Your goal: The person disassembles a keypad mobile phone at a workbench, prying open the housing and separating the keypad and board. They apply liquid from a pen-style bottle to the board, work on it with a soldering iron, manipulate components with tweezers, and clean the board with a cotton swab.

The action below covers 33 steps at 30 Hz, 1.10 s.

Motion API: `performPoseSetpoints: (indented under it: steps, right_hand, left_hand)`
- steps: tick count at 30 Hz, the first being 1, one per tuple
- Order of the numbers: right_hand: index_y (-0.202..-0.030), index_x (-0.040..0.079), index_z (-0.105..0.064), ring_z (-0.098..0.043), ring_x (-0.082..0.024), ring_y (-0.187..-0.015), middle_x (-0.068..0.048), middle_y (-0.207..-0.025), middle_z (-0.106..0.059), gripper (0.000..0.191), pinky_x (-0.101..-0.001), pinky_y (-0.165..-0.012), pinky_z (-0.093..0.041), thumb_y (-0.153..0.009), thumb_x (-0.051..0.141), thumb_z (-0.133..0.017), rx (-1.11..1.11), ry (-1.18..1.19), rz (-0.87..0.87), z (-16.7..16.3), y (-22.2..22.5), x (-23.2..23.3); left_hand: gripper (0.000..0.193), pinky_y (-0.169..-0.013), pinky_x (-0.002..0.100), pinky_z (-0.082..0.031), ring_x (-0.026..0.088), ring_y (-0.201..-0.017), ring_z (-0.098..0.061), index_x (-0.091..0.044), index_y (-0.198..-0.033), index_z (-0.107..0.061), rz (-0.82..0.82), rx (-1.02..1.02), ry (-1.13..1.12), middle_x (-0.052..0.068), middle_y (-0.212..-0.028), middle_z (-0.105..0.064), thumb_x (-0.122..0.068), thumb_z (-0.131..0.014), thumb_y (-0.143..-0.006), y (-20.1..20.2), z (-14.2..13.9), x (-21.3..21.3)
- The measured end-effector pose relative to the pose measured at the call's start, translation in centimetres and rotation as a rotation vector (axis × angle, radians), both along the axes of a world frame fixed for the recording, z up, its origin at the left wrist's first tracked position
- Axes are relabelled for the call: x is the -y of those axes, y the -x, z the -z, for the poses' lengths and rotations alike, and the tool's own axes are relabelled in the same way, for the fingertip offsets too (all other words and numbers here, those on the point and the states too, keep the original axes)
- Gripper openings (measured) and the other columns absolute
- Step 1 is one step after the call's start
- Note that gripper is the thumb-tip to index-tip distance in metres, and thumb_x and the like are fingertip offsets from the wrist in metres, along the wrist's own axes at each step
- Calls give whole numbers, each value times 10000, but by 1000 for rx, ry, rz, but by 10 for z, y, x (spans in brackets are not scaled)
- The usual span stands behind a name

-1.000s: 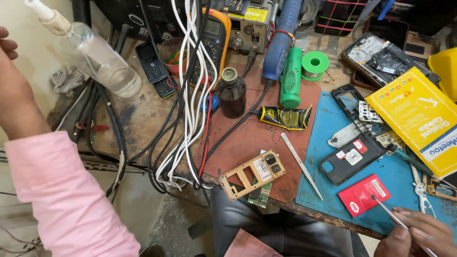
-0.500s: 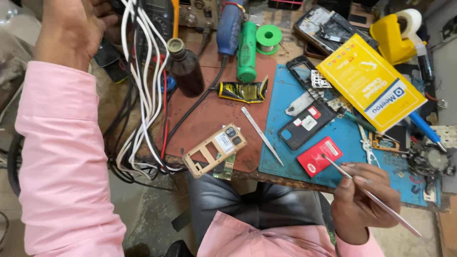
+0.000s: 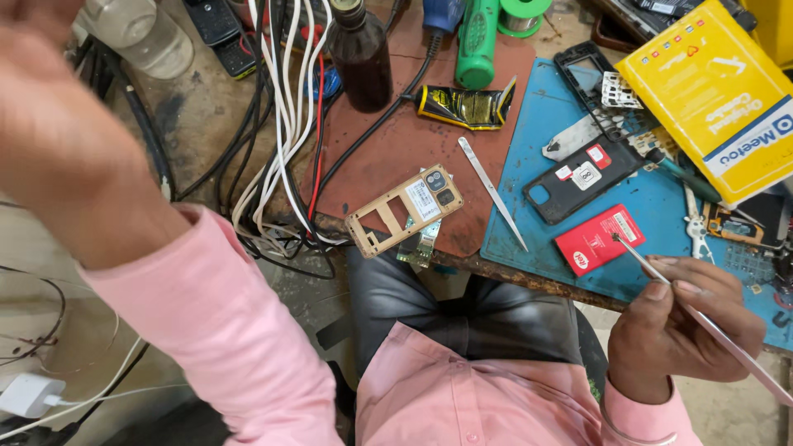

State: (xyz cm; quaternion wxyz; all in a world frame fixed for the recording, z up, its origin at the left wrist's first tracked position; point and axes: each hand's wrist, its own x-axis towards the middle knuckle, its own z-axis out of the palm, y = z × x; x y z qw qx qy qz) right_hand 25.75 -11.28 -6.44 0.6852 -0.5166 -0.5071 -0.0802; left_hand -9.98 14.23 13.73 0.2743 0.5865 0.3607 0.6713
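Observation:
My right hand (image 3: 681, 326) is at the near edge of the bench, closed around a thin metal pry tool (image 3: 661, 277) whose tip rests on a red card-like battery (image 3: 599, 239) on the blue mat (image 3: 545, 223). My left hand (image 3: 58, 116) is raised close to the camera at the upper left, blurred; its fingers run out of view. A gold phone frame (image 3: 405, 211) lies on the brown pad with a green circuit board (image 3: 421, 244) under it. A black phone back (image 3: 578, 177) lies on the mat.
Metal tweezers (image 3: 493, 194) lie between pad and mat. A dark bottle (image 3: 361, 54), green tool (image 3: 477, 41), black-yellow tube (image 3: 467, 106), yellow box (image 3: 714, 91) and a bundle of white, red and black wires (image 3: 285, 140) crowd the bench. A white charger (image 3: 29, 395) lies on the floor.
The view has shifted nearer and to the right. My left arm has swung up across the left of the view. My right hand still holds the pry tool, its tip at the red battery.

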Motion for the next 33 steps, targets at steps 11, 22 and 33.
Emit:
performPoseSetpoints:
  steps: [11, 22, 33]
  right_hand:
    - [-1176, -1, -503, -664, -280, -840, -182, -964, -632, 229, -360, -807, -613, -1158, 93, -711, -25, 9, 35, -23, -28, 34]
    - [-1140, -36, -521, -686, -229, -950, -206, -1103, -645, 198, -300, -879, -577, -1069, -80, -700, 66, 232, 353, -24, -81, 105]
    - [-1118, -20, -588, -711, -157, -914, -114, -1013, -690, 146, -258, -891, -592, -1046, -97, -689, -333, 339, 299, -35, -79, 100]
  left_hand:
    - [421, -551, 371, -469, 273, -548, -522, -8, -819, -451, -224, 262, -79, 193, -629, -513, -314, -538, -1093, -23, 217, 173]
    - [426, -533, 386, -474, 268, -507, -484, -37, -789, -390, -182, 181, 39, 156, -582, -448, -307, -497, -1101, -33, 232, 207]
    - [421, -534, 377, -442, 246, -508, -428, -40, -832, -380, -190, 223, 39, 148, -596, -406, -319, -470, -1135, -37, 226, 212]
